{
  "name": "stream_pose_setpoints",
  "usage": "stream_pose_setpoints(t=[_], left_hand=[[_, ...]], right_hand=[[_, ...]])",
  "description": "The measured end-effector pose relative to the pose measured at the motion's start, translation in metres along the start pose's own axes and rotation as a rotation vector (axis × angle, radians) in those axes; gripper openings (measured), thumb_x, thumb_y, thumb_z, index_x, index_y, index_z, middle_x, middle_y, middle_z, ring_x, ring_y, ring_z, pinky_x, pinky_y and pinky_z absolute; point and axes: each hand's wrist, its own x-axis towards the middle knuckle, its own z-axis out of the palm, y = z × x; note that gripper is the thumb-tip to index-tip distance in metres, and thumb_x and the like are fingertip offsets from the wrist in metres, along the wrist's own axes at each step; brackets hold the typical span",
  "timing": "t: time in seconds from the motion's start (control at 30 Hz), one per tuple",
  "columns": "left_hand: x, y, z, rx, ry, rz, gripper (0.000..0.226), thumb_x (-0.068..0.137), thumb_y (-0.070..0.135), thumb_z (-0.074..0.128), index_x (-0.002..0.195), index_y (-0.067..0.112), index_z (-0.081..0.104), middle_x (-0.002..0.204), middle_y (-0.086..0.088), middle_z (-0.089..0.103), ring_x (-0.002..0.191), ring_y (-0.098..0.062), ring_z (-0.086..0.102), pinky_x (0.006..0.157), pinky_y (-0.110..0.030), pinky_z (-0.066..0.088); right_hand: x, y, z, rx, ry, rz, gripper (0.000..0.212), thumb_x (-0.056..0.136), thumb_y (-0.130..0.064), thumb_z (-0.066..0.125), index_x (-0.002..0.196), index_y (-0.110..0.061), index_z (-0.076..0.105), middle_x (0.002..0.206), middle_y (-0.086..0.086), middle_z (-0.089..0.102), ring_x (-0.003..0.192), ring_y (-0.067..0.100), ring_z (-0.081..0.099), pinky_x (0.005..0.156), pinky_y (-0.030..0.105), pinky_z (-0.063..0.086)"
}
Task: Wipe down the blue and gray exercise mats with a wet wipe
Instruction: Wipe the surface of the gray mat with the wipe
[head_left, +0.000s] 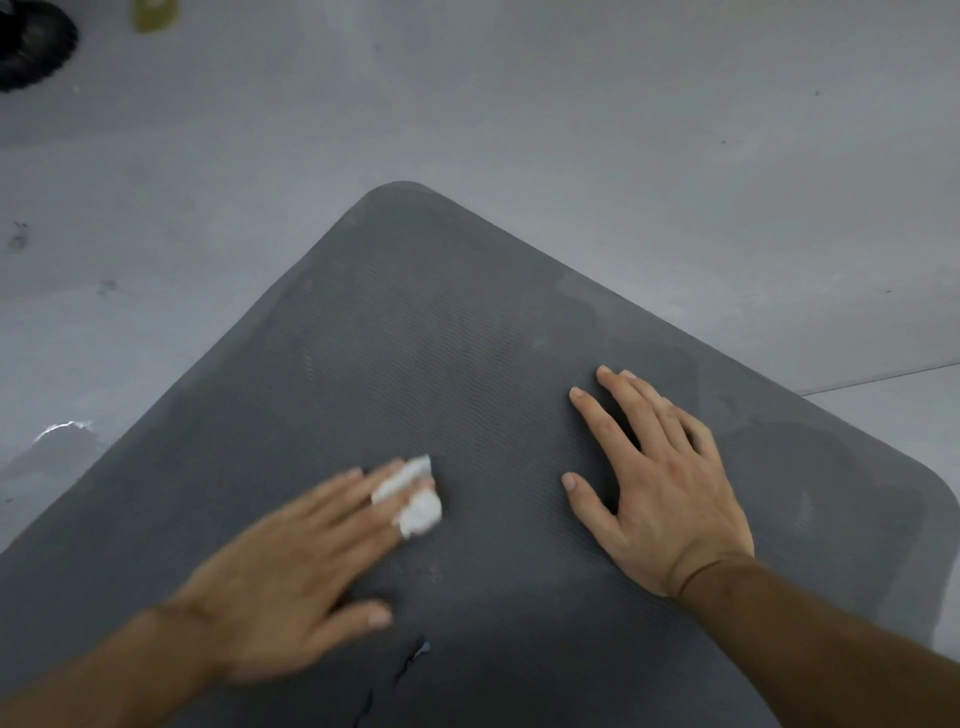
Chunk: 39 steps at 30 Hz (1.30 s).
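- Sitting at the far left corner, a dark round ridged object (31, 41) and a yellowish thing (156, 13) lie well apart from the work. Both are cut by the frame, and no label on either can be read.
- Lower left, a shiny wet patch (57, 441) glints on the gray floor (571, 104) just beside the mat's edge.
- The left hand (291, 587) lies flat on the gray mat (441, 338), fingers straight and spread, pressing a bunched white wet wipe (415, 506) against the surface. The wipe shows between and past the fingertips. The hand is blurred, so I judge it mid-stroke, with the flat palm there to bear down evenly.
- Below the left thumb, small dark tears (410, 660) break the mat's ribbed surface. A stroke there probably calls for a light touch.
- The right hand (670, 499) rests open on the mat, fingers extended and holding nothing, likely bracing the mat so it does not slide under the wiping.
- Darker damp-looking areas show near the mat's right edge, and a thin floor seam (883, 376) runs beyond it.
- No blue mat is in view, and no brand or writing appears anywhere.
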Motion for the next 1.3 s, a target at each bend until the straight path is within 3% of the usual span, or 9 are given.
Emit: stream_pose_setpoints(t=[0.2,0.33,0.5,0.63,0.83,1.0,1.17,1.3], left_hand=[[0.054,-0.113,-0.026,-0.017,0.074,-0.35,0.071,0.103,0.071,0.009,0.162,0.039,-0.012,0.174,0.0,-0.002,0.159,-0.009,-0.009,0.129,-0.031,-0.001],[0.063,-0.154,-0.035,-0.03,0.047,-0.481,0.081,0.096,0.079,0.0,0.163,0.033,-0.011,0.174,0.003,-0.007,0.158,-0.008,-0.013,0.13,-0.039,0.002],[0.043,-0.107,-0.024,-0.085,0.102,-0.383,0.079,0.104,0.07,0.014,0.166,0.025,-0.008,0.173,-0.001,-0.015,0.16,-0.016,-0.01,0.13,-0.048,0.01],[0.002,-0.036,-0.012,-0.071,0.098,-0.292,0.078,0.106,0.061,0.027,0.166,0.015,0.008,0.174,-0.008,-0.002,0.161,-0.027,0.005,0.126,-0.045,0.012],[-0.036,0.037,0.004,0.007,0.036,-0.154,0.082,0.105,0.064,0.03,0.159,0.003,0.034,0.172,-0.01,0.02,0.157,-0.034,0.023,0.117,-0.046,0.029],[-0.014,-0.002,-0.005,-0.007,0.065,-0.222,0.076,0.106,0.061,0.03,0.165,0.013,0.02,0.173,-0.005,0.013,0.159,-0.025,0.016,0.124,-0.041,0.017],[0.044,-0.089,-0.018,-0.037,0.113,-0.476,0.076,0.104,0.069,0.01,0.166,0.026,0.0,0.174,0.003,-0.002,0.16,-0.013,-0.004,0.129,-0.036,0.003],[0.067,-0.122,-0.022,-0.047,0.099,-0.556,0.08,0.1,0.074,0.002,0.165,0.029,-0.006,0.174,0.004,-0.008,0.157,-0.006,-0.015,0.131,-0.04,0.003]], right_hand=[[0.0,0.0,0.0,-0.001,0.0,-0.003,0.072,0.1,-0.065,0.031,0.162,-0.029,0.027,0.171,-0.001,0.019,0.159,0.018,0.013,0.125,0.041,0.016],[0.0,0.0,0.0,-0.003,-0.002,-0.002,0.073,0.1,-0.067,0.028,0.163,-0.03,0.026,0.171,-0.002,0.018,0.159,0.018,0.013,0.125,0.043,0.019],[0.001,-0.001,0.0,-0.009,-0.007,-0.002,0.073,0.101,-0.067,0.026,0.163,-0.029,0.026,0.171,-0.001,0.019,0.159,0.019,0.015,0.125,0.044,0.021],[0.001,0.0,0.0,-0.012,-0.006,-0.008,0.073,0.101,-0.066,0.028,0.163,-0.028,0.027,0.171,0.0,0.02,0.158,0.02,0.016,0.124,0.044,0.02],[0.0,-0.001,-0.002,-0.01,-0.009,-0.004,0.073,0.1,-0.065,0.031,0.163,-0.028,0.028,0.171,0.0,0.02,0.159,0.02,0.016,0.125,0.044,0.021],[0.0,-0.001,-0.003,0.004,0.009,-0.005,0.072,0.099,-0.064,0.034,0.162,-0.028,0.032,0.17,0.0,0.023,0.158,0.019,0.017,0.124,0.042,0.019],[0.0,0.0,-0.003,0.015,0.014,-0.012,0.072,0.099,-0.063,0.037,0.161,-0.027,0.032,0.17,0.0,0.023,0.158,0.018,0.016,0.125,0.043,0.021],[0.0,0.0,-0.002,0.012,0.012,-0.012,0.072,0.099,-0.064,0.035,0.162,-0.028,0.031,0.17,0.0,0.022,0.159,0.019,0.016,0.125,0.043,0.022]])
